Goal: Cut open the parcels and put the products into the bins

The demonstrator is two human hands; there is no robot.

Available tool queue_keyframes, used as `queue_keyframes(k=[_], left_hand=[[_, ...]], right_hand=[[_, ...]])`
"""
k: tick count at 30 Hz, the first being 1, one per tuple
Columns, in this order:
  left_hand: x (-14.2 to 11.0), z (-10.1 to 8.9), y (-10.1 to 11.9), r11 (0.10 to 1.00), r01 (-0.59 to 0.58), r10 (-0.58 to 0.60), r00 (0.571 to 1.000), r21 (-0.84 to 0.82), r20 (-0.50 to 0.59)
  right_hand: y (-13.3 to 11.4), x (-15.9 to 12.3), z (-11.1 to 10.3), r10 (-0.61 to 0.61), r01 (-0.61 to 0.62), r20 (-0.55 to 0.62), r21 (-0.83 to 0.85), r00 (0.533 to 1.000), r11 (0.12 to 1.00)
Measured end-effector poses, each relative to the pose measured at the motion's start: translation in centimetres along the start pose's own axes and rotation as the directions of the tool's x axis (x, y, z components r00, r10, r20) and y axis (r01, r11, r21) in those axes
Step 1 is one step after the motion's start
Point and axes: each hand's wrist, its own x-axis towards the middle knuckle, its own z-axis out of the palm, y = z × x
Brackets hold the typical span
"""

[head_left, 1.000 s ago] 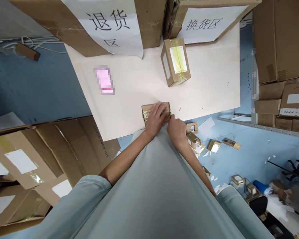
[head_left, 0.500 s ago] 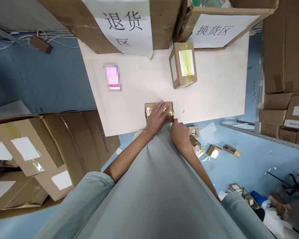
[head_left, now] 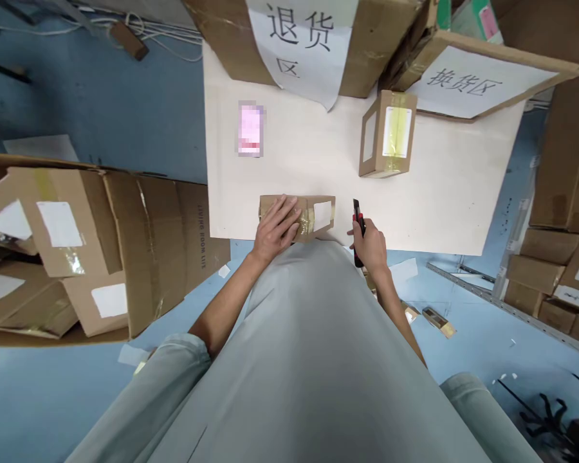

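Carton (head_left: 311, 217) beneath lightly spread left hand (head_left: 271, 234), right hand (head_left: 370, 245) beside it curled around cutter (head_left: 357, 214)

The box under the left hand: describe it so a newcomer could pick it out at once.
Find the near edge of the white table, by the grey shirt. The box lies there under the left hand. Unlike the farther box, whose label has yellow tape across it, this one's white label, at its right end, shows no yellow stripe.

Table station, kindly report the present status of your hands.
Left hand on small carton. Right hand holding cutter, apart from carton. Second carton farther back, not blocking.
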Motion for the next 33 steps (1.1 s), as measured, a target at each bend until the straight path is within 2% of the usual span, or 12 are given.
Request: queue_keyframes(k=[2, 4, 7, 10, 12, 15, 19, 23, 26, 28, 30, 33], left_hand=[[-1.2, -1.8, -0.3, 0.993, 0.114, -0.113, 0.993, 0.036, -0.037], [-2.4, -3.4, -0.5, 0.971, 0.232, -0.226, 0.969, 0.062, -0.101], [-4.0, -5.1, -0.6, 0.916, 0.399, -0.384, 0.902, 0.039, -0.199], [-5.2, -5.8, -0.6, 0.872, 0.486, -0.486, 0.845, -0.06, -0.225], [-5.6, -5.6, -0.5, 0.852, 0.505, -0.524, 0.823, -0.14, -0.219], [-5.2, -4.3, -0.2, 0.826, 0.509, -0.556, 0.806, -0.241, -0.204], [-3.3, -1.2, -0.2, 0.806, 0.483, -0.552, 0.822, -0.341, -0.139], [-1.3, 2.6, -0.6, 0.761, 0.496, -0.55, 0.835, -0.418, -0.012], [-0.3, 4.7, -1.2, 0.717, 0.516, -0.556, 0.829, -0.469, 0.062], [0.0, 5.5, -1.7, 0.697, 0.52, -0.558, 0.826, -0.493, 0.083], [0.1, 5.8, -2.2, 0.685, 0.517, -0.553, 0.828, -0.514, 0.096], [0.1, 5.8, -2.9, 0.672, 0.502, -0.535, 0.838, -0.544, 0.112]], right_hand=[[1.0, 3.0, 2.1, -0.017, 0.009, 0.036, 0.198, 0.999, 0.98], [1.1, 5.1, 4.0, -0.013, -0.01, 0.076, 0.293, 0.997, 0.956], [0.2, 6.2, 6.2, -0.051, -0.005, 0.132, 0.389, 0.99, 0.921], [-1.1, 6.2, 7.1, -0.113, 0.03, 0.155, 0.454, 0.981, 0.89], [-1.6, 6.0, 7.1, -0.121, 0.043, 0.147, 0.447, 0.982, 0.893], [-1.3, 5.6, 6.3, -0.107, 0.056, 0.101, 0.416, 0.989, 0.908], [1.0, 5.0, 4.2, -0.059, 0.06, -0.016, 0.369, 0.998, 0.927], [3.0, 3.9, 1.9, -0.026, 0.04, -0.063, 0.241, 0.998, 0.97], [2.7, 2.8, 0.6, -0.067, 0.063, -0.122, -0.036, 0.99, 0.997], [1.4, 2.0, 0.1, -0.15, 0.11, -0.138, -0.264, 0.979, 0.958], [-0.5, 1.6, -0.1, -0.248, 0.204, -0.048, -0.43, 0.967, 0.879], [-3.5, 1.7, 0.0, -0.338, 0.376, 0.175, -0.562, 0.925, 0.737]])
